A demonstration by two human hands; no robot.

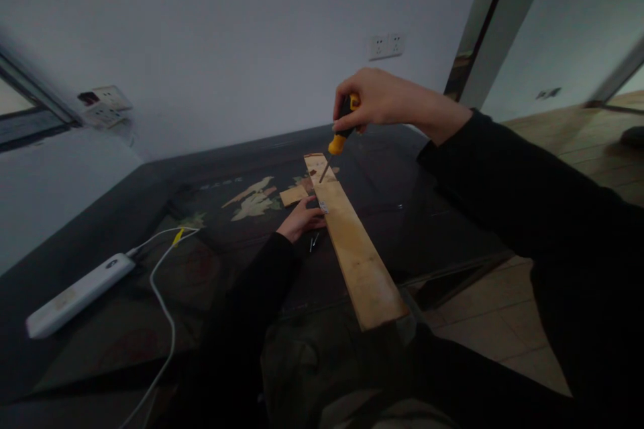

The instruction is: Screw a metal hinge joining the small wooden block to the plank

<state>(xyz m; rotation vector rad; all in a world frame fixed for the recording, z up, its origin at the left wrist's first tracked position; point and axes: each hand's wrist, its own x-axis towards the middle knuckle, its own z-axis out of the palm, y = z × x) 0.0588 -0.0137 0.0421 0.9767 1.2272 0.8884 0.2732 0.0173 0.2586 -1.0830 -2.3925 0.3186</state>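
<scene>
Gripping the yellow-and-black screwdriver (337, 143) by its handle, our right hand (365, 99) has its fingers curled snugly about it, shank slanting down to the far part of the long wooden board (361, 251); whether the tip touches, we cannot tell. Our left hand (300, 220) lies at the board's left edge, fingers partly bent beside a small metal piece (323, 206); we cannot tell whether they pinch it. The board lies lengthwise on the dark tabletop (433, 214), its near end toward our lap.

We judge the screwdriver light and rigid, its handle giving good purchase, best held high and in line with the shank. The board looks stiff, fairly light and hard to break, but apt to slide on that glossy surface, so we would press it down by both edges near the tip.
</scene>
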